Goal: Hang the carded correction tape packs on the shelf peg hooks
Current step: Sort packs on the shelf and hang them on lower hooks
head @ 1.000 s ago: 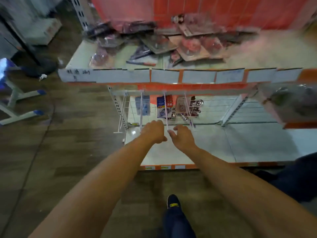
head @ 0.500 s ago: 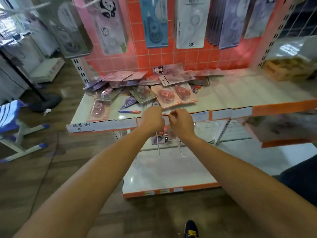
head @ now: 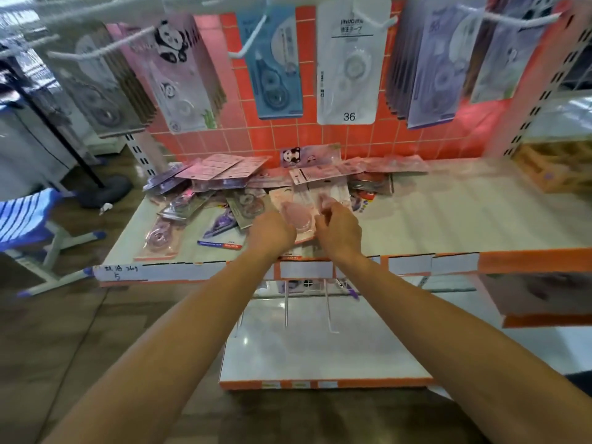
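Observation:
A heap of carded correction tape packs lies on the white shelf below the orange grid wall. Both my hands reach over the shelf's front edge onto a pink carded pack at the heap's near side. My left hand has curled fingers on the pack's left edge. My right hand has its fingers bent at the pack's right edge; blur hides how firmly either hand grips. Above, peg hooks carry hung packs: a panda pack, a blue pack, a white pack marked 36.
Purple packs hang at the upper right. Bare white peg hooks stick out under the shelf above a lower white shelf. A blue striped stool stands on the wooden floor at left. A carton sits at the shelf's right end.
My view has risen from the lower hooks to the middle shelf and hanging packs. Both hands moved up and forward, from the lower hooks over the shelf edge onto the pink pack.

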Available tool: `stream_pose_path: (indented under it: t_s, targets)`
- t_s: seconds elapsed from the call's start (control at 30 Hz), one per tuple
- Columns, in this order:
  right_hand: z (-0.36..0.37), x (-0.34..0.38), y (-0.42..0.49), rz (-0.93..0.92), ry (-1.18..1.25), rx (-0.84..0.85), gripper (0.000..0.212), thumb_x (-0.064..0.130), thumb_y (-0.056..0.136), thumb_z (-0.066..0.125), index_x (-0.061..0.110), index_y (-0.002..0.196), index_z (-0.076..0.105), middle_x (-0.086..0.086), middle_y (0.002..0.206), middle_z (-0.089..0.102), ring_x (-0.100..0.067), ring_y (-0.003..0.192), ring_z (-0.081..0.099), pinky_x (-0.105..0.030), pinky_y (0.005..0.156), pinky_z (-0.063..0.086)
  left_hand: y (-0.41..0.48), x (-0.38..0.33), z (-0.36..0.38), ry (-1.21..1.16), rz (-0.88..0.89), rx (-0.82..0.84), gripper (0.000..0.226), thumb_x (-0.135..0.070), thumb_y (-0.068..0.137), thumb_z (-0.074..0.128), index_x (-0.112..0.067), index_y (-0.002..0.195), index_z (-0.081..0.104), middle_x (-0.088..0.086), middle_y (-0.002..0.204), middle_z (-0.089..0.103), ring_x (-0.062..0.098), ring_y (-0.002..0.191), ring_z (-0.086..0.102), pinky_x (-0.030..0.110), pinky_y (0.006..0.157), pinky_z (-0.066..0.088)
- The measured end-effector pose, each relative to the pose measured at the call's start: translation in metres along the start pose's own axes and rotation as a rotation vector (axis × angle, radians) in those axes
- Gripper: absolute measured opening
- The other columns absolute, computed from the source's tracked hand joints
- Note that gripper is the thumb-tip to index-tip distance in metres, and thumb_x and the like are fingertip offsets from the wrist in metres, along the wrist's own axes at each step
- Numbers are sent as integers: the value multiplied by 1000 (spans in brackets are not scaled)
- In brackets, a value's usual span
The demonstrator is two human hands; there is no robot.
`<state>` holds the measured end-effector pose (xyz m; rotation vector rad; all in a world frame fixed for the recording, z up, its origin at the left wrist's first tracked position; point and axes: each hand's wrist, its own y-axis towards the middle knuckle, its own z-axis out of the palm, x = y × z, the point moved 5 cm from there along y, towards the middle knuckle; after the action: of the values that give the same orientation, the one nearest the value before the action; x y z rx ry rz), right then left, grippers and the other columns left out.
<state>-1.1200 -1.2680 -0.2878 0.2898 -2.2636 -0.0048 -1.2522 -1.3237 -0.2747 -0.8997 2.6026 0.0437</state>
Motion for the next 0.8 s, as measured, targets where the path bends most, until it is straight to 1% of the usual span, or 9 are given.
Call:
stream_pose_path:
  t_s: [0.13,0.3,0.33,0.4,0.43,0.5,0.57,0.63,0.8]
  targets:
    - [-1,-5,8,-1,38,5,15,15,91,55,8,102,62,-10,101,65,-27,94,59,-25,68,32,6,3,4,-116,-43,11,33,-29,97,49,0,106,63,19,105,66,32,92,61,34,70,43]
    - [-4,-9,13,22,120,61,18,6,89,55,8,104,64,-11,108,66,-28,102,58,-26,76,37,5,14,5,-420,-171,37,32,-27,93,57,0,77,64,16,75,60,30,71,58,35,63,45]
    - [-6,-9,12,47,146,68,19,6,88,55,9,104,65,-10,109,66,-27,103,58,-25,78,37,3,15,7,-491,-195,65,27,-22,91,60,0,76,64,15,75,60,27,71,57,35,63,45]
    - [-10,-9,8,104,217,76,20,5,87,56,11,103,66,-7,109,67,-25,103,59,-24,82,39,-1,17,10,-659,-254,133,13,-11,88,63,1,87,66,13,82,65,25,76,63,37,67,55]
    - [-12,-11,5,148,275,76,22,5,86,56,12,104,67,-6,110,67,-24,102,59,-26,86,44,-6,17,11,-750,-283,162,9,-6,88,63,1,93,66,12,87,66,25,79,65,33,63,59]
    - [-14,-18,1,262,414,72,24,6,84,59,16,103,69,-4,110,67,-23,100,61,-32,87,50,-19,13,9,-913,-320,219,12,1,89,61,-2,100,63,10,89,65,21,75,65,22,47,55]
    - [-15,-24,-6,368,546,76,18,9,82,63,21,94,69,-4,107,67,-23,96,63,-36,83,54,-34,8,6,-1040,-341,291,14,4,91,57,-1,103,59,10,90,65,18,70,63,18,44,52]
    - [-15,-27,-12,426,619,86,11,13,82,65,23,87,67,-6,106,68,-26,96,65,-43,84,56,-45,7,5,-1104,-350,345,17,5,91,56,1,107,58,14,99,64,19,76,64,18,45,54]
    - [-26,-21,-33,415,582,64,26,12,86,59,11,111,66,-7,109,66,-26,101,60,-41,90,52,-73,8,-1,-1078,-240,472,11,5,92,55,-3,97,60,11,95,65,15,76,62,19,52,56]
